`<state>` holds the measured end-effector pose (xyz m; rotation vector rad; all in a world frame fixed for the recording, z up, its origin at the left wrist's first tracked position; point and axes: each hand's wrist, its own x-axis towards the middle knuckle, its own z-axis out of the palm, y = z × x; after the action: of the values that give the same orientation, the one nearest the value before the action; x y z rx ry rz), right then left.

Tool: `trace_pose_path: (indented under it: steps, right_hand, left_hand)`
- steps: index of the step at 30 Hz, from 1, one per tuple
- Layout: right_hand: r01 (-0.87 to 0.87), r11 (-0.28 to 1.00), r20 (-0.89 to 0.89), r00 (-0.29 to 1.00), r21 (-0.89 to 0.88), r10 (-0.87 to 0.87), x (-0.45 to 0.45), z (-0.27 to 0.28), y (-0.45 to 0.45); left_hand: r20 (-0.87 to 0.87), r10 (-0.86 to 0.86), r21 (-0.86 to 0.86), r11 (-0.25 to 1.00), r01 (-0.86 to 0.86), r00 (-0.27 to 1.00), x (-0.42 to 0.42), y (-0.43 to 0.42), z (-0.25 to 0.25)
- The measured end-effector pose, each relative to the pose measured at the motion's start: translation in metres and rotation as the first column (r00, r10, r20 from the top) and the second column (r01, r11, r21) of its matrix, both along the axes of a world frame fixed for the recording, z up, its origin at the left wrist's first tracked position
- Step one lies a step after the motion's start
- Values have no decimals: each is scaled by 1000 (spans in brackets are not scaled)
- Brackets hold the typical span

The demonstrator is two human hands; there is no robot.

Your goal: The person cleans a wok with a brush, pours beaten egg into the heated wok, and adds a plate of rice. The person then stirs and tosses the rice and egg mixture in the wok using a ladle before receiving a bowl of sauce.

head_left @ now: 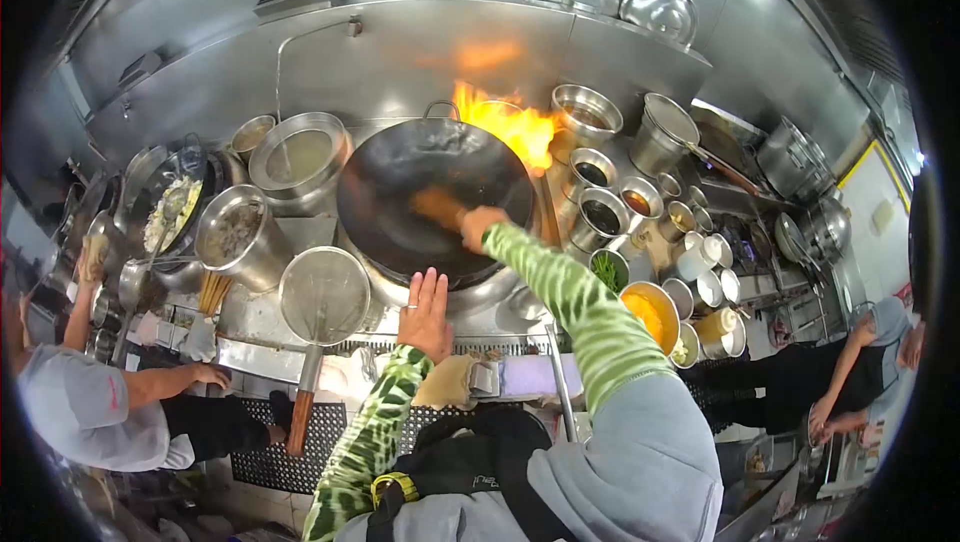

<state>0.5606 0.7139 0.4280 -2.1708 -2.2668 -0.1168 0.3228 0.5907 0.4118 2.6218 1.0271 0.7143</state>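
Note:
A large black wok [400, 162] sits on the burner in front of me, with no food visible in it. In my right hand [482, 228], closed over the wok's right side, is a brown wok brush [437, 207], its end smeared by motion. My left hand [428, 318] lies open at the wok's near edge, fingers stretched forward; whether it touches the rim I cannot tell. Flames [505, 132] rise behind the wok's far right rim. Left of my left hand rests a round mesh strainer [325, 292] with a wooden handle.
Sauce pots [602, 217] and a bowl of orange liquid [650, 315] crowd the right side. A steel pot [237, 232] and a basin [297, 157] stand left. At far left a person [95, 402] works by another wok [170, 202]; other people [850, 372] stand far right.

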Motion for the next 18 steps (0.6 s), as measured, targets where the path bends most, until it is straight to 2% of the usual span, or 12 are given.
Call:
trace_pose_path:
  steps: [2, 3, 4, 6, 7, 8, 10, 12, 14, 16, 17, 18]
  right_hand:
    - [-334, 932, -149, 938, -141, 313, -32, 15, -24]
    - [-305, 879, -558, 828, -367, 54, -17, 29, -20]
    - [-359, 751, -780, 539, -554, -318, 6, 42, -16]
    - [-127, 760, -587, 720, -637, -371, 40, 66, -12]
    - [109, 876, -333, 897, -471, -290, 49, 61, -5]
    - [261, 938, -18, 962, -228, -273, 50, 49, -3]
    - [457, 885, -201, 863, -85, -464, 38, 49, -29]
    - [405, 897, -624, 751, 176, -217, 16, 63, -97]
    - [433, 768, -657, 754, 471, -22, 3, 22, -145]
    - [559, 650, -790, 604, 514, 105, -13, -40, -191]
    - [637, 766, -996, 47, 87, 74, -33, -33, -222]
    - [660, 751, -994, -84, -1, 73, -40, -50, -242]
  left_hand:
    - [14, 24, -9, 1000, -24, 1000, 1, 2, 3]
    - [19, 24, 26, 999, -24, 1000, 1, 4, 2]
    - [14, 7, 47, 999, -7, 1000, -1, -1, -2]
    - [54, 25, -13, 1000, -24, 998, 2, -6, 1]
    - [41, 28, -4, 1000, -28, 999, 5, -3, 1]
    - [21, 35, -7, 999, -35, 999, 3, -5, -3]
    - [12, 11, 13, 1000, -11, 1000, 0, -4, -5]
    - [11, 9, 12, 1000, -9, 1000, 1, -3, -5]
    - [0, 14, -2, 1000, -14, 1000, 1, -2, -5]
    - [18, -4, -2, 1000, 4, 1000, -1, -2, -6]
    - [19, -6, 3, 1000, 6, 1000, -1, -2, -6]
    - [20, -9, 10, 1000, 9, 1000, 0, -2, -6]
